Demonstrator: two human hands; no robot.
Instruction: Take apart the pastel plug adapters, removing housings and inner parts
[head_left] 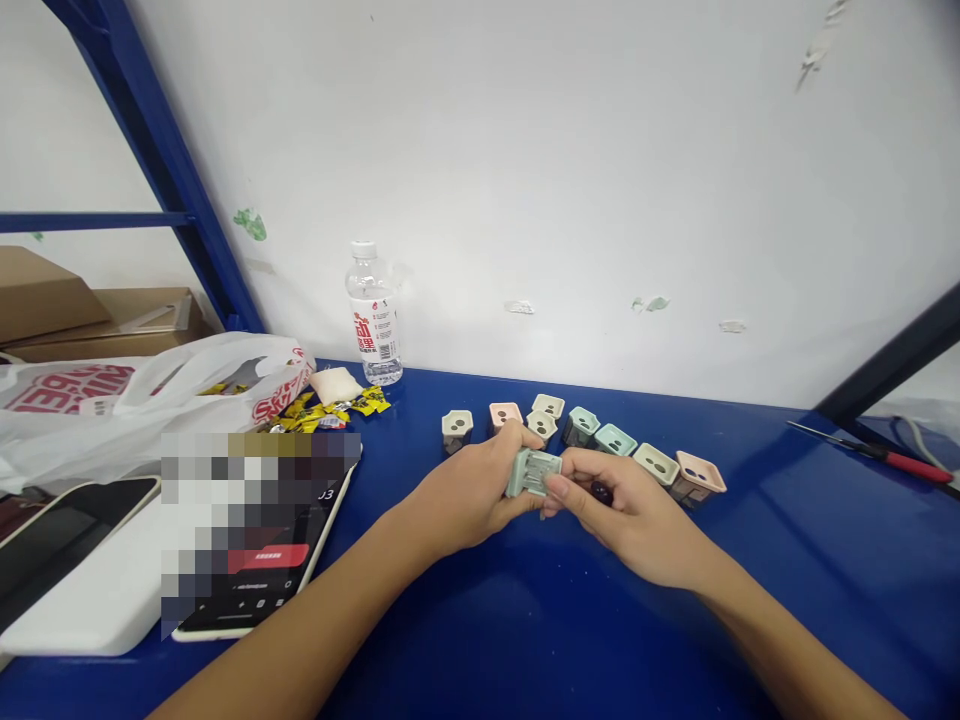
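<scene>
Near the middle of the blue table, my left hand (480, 480) is closed around a pale green pencil sharpener (534, 472), its slotted side facing me. My right hand (626, 505) meets it from the right, with the thumb at the sharpener's edge. Out of the right fist pokes the dark round end of a tool (602, 492); the rest of it is hidden by the fingers. Just behind both hands stand several two-hole sharpeners in pastel colours, among them a white one (457, 428), a mint one (616, 440) and a peach one (699, 475).
A water bottle (375, 320) stands by the wall. Yellow wrappers (311, 412) and a white plastic bag (187, 390) lie on the left, with phones (300, 560) and a white slab (97, 590) nearer me. A red-handled screwdriver (915, 466) rests at the far right.
</scene>
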